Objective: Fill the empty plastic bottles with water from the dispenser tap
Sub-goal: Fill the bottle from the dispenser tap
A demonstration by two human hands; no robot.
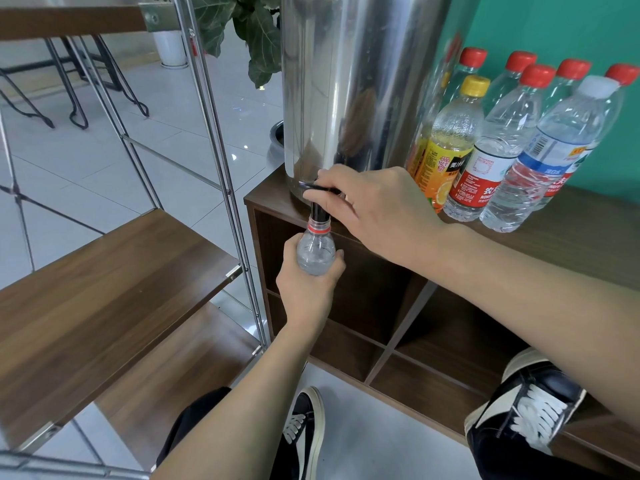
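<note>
My left hand (304,289) grip wraps the bottle (316,252), upright w/ its neck right under the tap (318,211), while my right hand (374,209), directly above, pinches the tap lever (317,187), the nearer hand for shutoff.

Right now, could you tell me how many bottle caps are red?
5, all on bottles behind the dispenser's right. More may be hidden behind.

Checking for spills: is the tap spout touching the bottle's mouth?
Touching. The head view shows the black tap spout sitting right in the neck of the bottle held by the left hand, no gap visible.
</note>
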